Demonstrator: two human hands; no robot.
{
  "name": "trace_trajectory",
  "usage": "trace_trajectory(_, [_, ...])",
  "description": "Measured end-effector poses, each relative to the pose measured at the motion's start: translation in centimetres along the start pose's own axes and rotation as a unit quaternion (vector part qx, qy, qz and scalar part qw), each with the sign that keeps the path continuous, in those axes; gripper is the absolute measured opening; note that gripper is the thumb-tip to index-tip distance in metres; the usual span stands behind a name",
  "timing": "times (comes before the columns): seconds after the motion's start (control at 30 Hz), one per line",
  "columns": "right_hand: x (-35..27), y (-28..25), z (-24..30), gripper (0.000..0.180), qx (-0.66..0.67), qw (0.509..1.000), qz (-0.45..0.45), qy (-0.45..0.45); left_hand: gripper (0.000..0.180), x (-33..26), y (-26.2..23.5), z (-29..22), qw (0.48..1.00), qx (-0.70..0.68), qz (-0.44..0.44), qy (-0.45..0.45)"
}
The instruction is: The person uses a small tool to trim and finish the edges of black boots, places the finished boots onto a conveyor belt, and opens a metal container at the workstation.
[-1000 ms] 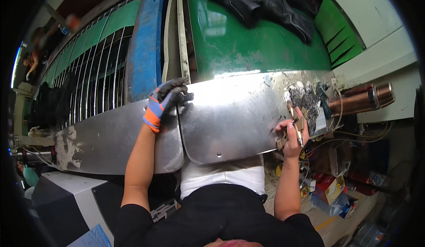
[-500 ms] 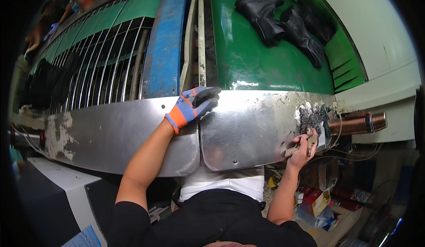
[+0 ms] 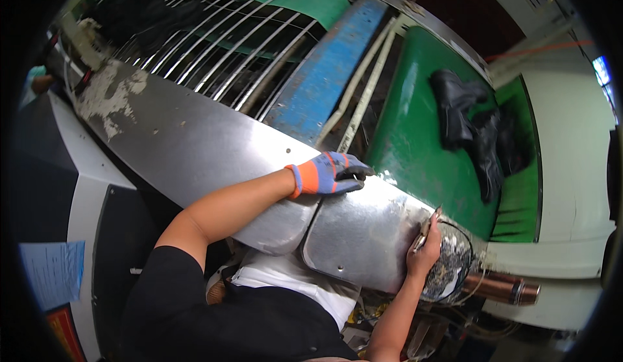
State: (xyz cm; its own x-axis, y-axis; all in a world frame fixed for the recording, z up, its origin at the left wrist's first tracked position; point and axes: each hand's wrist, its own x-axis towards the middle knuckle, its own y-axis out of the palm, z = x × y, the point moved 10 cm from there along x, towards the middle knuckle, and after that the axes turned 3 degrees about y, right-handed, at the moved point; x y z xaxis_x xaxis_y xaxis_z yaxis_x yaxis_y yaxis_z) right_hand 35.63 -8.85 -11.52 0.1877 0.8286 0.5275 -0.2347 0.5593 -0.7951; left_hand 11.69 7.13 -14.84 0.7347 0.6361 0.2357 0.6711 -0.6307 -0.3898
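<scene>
My left hand (image 3: pixel 332 174), in a blue and orange glove with dark fingertips, lies at the far edge of the steel plate (image 3: pixel 363 232). Its fingers stretch to the right with the thumb apart, and I make out nothing held in them. Bare, my right hand (image 3: pixel 425 256) is closed round a small pliers-like hand tool (image 3: pixel 420 237) at the plate's right end. Part of the tool is hidden by the fingers. Beside that hand lies a round patch of dark scraps (image 3: pixel 452 261) with whitish bits. Black boots (image 3: pixel 456 105) lie on the green belt (image 3: pixel 409 128) beyond.
On the left runs a second steel plate (image 3: pixel 214 144), with metal rods (image 3: pixel 240 57) and a blue beam (image 3: pixel 334 70) behind it. A copper-coloured flask-like cylinder (image 3: pixel 500 287) lies at the right end. A light machine wall (image 3: pixel 564 187) borders the green belt's right side.
The view has swung, so the bench appears tilted. My right hand with the tool has moved from beside the scraps toward the belt's near edge. My left hand stays near the plate's far edge.
</scene>
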Motion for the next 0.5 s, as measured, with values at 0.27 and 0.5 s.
trace_trajectory(0.27, [0.4, 0.1, -0.1, 0.043, 0.040, 0.998, 0.004, 0.042, 0.037, -0.4, -0.3, -1.0, 0.999, 0.025, -0.001, 0.043])
trace_trajectory(0.5, [0.2, 0.7, -1.0, 0.045, 0.053, 0.996, 0.034, 0.065, 0.039, -0.5, -0.3, -1.2, 0.998, 0.047, 0.011, 0.037])
